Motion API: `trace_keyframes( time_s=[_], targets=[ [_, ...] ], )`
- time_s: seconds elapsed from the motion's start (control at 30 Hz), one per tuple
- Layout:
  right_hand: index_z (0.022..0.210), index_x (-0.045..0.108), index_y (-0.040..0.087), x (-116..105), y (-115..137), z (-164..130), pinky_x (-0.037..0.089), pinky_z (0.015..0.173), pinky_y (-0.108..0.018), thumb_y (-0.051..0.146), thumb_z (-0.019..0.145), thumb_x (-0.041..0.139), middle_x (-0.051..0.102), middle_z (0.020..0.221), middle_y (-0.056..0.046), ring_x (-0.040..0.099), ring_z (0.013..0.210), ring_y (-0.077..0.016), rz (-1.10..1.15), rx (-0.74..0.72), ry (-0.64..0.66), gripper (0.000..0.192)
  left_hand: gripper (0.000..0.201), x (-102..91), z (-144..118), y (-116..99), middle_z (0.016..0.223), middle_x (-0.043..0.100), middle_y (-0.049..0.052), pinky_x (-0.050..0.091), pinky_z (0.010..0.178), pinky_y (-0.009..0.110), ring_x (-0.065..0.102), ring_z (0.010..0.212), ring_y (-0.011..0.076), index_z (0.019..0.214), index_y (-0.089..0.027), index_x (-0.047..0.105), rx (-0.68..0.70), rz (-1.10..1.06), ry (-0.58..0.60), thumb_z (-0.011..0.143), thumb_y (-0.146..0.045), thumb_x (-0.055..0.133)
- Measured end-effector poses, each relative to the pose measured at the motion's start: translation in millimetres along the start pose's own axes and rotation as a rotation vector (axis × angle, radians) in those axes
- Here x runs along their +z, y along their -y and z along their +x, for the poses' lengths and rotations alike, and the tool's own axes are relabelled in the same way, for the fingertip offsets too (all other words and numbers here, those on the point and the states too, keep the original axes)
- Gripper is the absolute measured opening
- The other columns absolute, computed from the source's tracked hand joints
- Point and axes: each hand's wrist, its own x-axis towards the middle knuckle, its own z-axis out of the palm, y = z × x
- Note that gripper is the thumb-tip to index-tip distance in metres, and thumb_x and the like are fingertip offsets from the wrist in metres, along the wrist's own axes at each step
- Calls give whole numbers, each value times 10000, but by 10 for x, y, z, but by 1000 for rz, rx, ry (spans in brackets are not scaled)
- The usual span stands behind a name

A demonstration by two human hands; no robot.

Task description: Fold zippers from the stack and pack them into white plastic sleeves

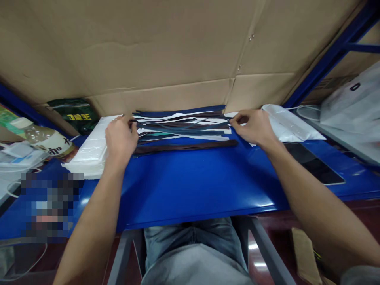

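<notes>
Several long, thin strips in dark blue, brown, white and teal lie side by side across the far part of the blue table. They look like zippers or fabric tape, but I cannot tell which. Over their left ends, my left hand has its fingers closed in a pinch. My right hand pinches the right end of a dark strip that runs across the pile. Whether my left fingers grip that same strip's other end is partly hidden. A dark brown strip lies nearest to me.
White wrapped packs, a dark green bag and a drink bottle are on the left. A white plastic packet and a dark flat screen lie right, under or beside my forearm. Cardboard walls the back.
</notes>
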Motion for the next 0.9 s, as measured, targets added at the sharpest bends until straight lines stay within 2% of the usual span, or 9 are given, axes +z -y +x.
trace_keyframes(
  time_s=[0.07, 0.1, 0.13, 0.2, 0.23, 0.3, 0.47, 0.67, 0.9],
  targets=[
    [823, 811, 273, 107, 138, -64, 661, 850, -545, 502, 943, 797, 835, 866, -82, 793, 814, -327, 110, 48, 89, 259, 345, 108, -66, -250, 1401, 707, 177, 455, 1188, 558, 574, 1406, 413, 1336, -227, 717, -4, 93, -167, 1021, -369, 716],
    [846, 834, 261, 160, 215, -100, 670, 835, -524, 492, 925, 816, 838, 865, -80, 802, 813, -322, 164, 56, 128, 245, 342, 174, -105, -391, 1398, 703, 180, 486, 1166, 550, 601, 1383, 408, 1324, -229, 716, 37, 53, -160, 1006, -354, 743],
    [873, 847, 250, 210, 296, -138, 678, 833, -506, 478, 914, 827, 842, 872, -79, 812, 823, -318, 222, 55, 162, 232, 284, 245, -150, -532, 1314, 738, 167, 533, 1103, 523, 668, 1285, 382, 1266, -226, 729, 79, -11, -105, 1010, -347, 745],
    [928, 844, 233, 294, 466, -216, 692, 828, -481, 458, 908, 839, 843, 874, -77, 826, 828, -309, 350, 48, 206, 226, 169, 389, -250, -792, 997, 796, 99, 594, 893, 438, 759, 951, 296, 1047, -227, 756, 130, -149, 86, 1028, -394, 740],
    [954, 833, 229, 327, 552, -256, 697, 821, -474, 457, 907, 846, 843, 876, -77, 830, 823, -305, 415, 49, 219, 233, 215, 457, -301, -899, 887, 793, 72, 591, 813, 403, 755, 832, 261, 969, -230, 757, 141, -208, 177, 1028, -436, 751],
    [998, 803, 233, 376, 714, -333, 705, 825, -471, 451, 904, 863, 848, 897, -75, 839, 826, -302, 523, 46, 239, 245, 277, 570, -392, -1050, 801, 789, 48, 575, 728, 361, 743, 723, 225, 927, -232, 770, 162, -285, 283, 1023, -492, 763],
    [1024, 767, 254, 431, 946, -463, 703, 890, -470, 363, 934, 848, 864, 985, -55, 860, 938, -307, 549, -22, 276, 164, 212, 696, -468, -1118, 903, 831, 48, 597, 783, 356, 781, 806, 230, 1043, -249, 819, 246, -351, 325, 1071, -429, 712],
    [1074, 772, 265, 471, 929, -488, 698, 956, -494, 352, 979, 796, 869, 1037, -41, 861, 983, -300, 493, -96, 293, 132, 247, 649, -445, -1117, 864, 810, 53, 543, 729, 349, 759, 771, 227, 1038, -221, 812, 314, -245, 325, 1112, -313, 595],
    [1128, 780, 279, 481, 942, -512, 681, 988, -506, 335, 1016, 734, 869, 1085, -33, 851, 1045, -304, 418, -214, 312, 133, 284, 586, -475, -1175, 774, 744, 64, 453, 615, 346, 712, 696, 243, 914, -225, 757, 311, -81, 326, 1092, -324, 558]
  ],
)
